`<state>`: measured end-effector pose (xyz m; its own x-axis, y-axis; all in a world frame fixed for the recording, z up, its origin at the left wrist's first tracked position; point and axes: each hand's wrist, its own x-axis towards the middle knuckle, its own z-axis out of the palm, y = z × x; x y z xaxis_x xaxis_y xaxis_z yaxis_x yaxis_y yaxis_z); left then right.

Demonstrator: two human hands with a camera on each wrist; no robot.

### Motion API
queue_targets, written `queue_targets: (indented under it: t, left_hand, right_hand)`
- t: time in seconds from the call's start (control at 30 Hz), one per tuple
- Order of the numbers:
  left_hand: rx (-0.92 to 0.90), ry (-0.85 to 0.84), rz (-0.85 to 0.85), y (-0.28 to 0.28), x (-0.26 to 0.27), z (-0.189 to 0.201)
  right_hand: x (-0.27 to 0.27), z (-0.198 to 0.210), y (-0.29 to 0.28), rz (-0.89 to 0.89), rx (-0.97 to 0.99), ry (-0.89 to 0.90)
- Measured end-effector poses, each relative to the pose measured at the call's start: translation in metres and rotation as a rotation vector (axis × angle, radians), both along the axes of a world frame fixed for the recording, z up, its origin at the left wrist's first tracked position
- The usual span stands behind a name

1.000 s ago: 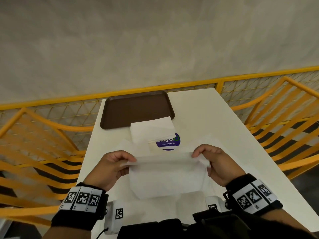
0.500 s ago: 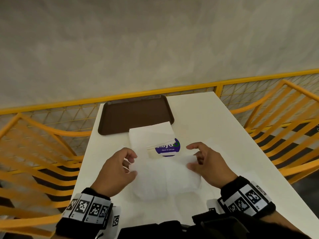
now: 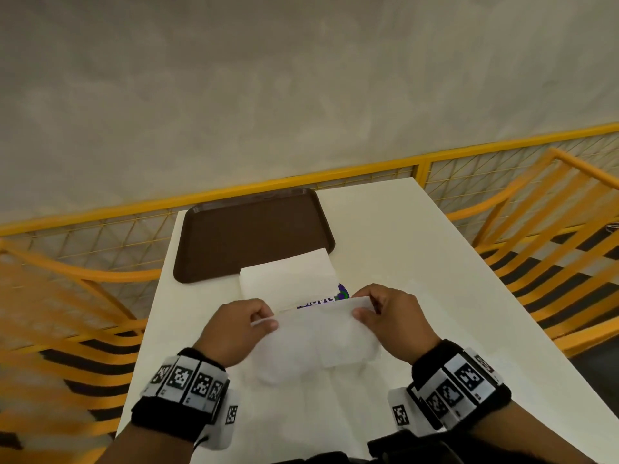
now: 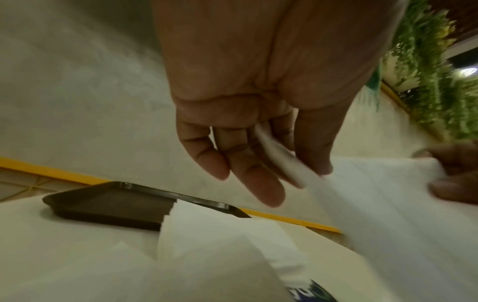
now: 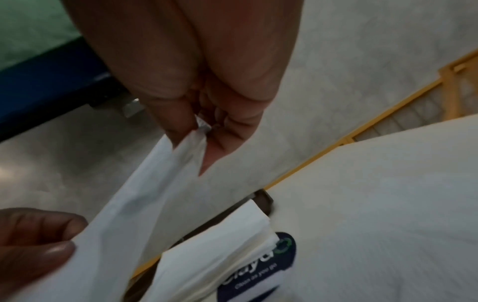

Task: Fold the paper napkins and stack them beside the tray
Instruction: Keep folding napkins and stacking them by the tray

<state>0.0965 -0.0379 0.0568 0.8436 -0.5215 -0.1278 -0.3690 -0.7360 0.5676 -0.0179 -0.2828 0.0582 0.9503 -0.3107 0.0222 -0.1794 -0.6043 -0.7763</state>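
Observation:
A white paper napkin (image 3: 321, 336) hangs just above the table between my two hands. My left hand (image 3: 246, 324) pinches its upper left corner, the thumb over the paper (image 4: 292, 163). My right hand (image 3: 385, 311) pinches the upper right corner (image 5: 199, 130). Behind the held napkin lies a stack of folded white napkins (image 3: 288, 279), just in front of the brown tray (image 3: 248, 236). The stack (image 4: 220, 241) partly covers a round blue sticker (image 3: 340, 296). More white napkin paper (image 3: 321, 406) lies flat on the table under my hands.
The white table (image 3: 402, 249) reaches to a yellow mesh railing (image 3: 368, 172) at the back. Yellow slatted benches stand on the left (image 3: 67, 316) and on the right (image 3: 552, 262). A grey wall rises behind.
Half a second ago the napkin lay flat under both hands. Now both hands pinch its far corners and hold it lifted off the table, nearer the stack.

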Motion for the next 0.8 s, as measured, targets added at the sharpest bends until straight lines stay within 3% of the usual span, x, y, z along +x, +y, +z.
queue_targets:
  t: [0.17, 0.27, 0.4, 0.47, 0.7, 0.8]
  left_hand:
    - [-0.273, 0.154, 0.354, -0.002, 0.045, -0.014]
    - [-0.133, 0.056, 0.545, 0.003, 0.056, -0.034]
    - [0.223, 0.178, 0.346, 0.022, 0.037, -0.050]
    - [0.306, 0.238, 0.272, 0.036, 0.022, -0.058]
    - [0.299, 0.315, 0.326, 0.074, -0.017, -0.070]
    - [0.280, 0.327, 0.314, 0.074, -0.028, -0.071]
  right_hand:
    - [0.049, -0.018, -0.012, -0.122, 0.092, 0.074]
    - [0.089, -0.025, -0.015, -0.132, 0.088, 0.112]
    - [0.137, -0.035, -0.017, -0.133, 0.007, 0.167]
    - [0.157, -0.043, -0.017, -0.124, -0.011, 0.203]
    - [0.190, -0.057, -0.012, -0.016, -0.105, 0.300]
    - [0.192, -0.060, -0.008, -0.057, -0.155, 0.285]
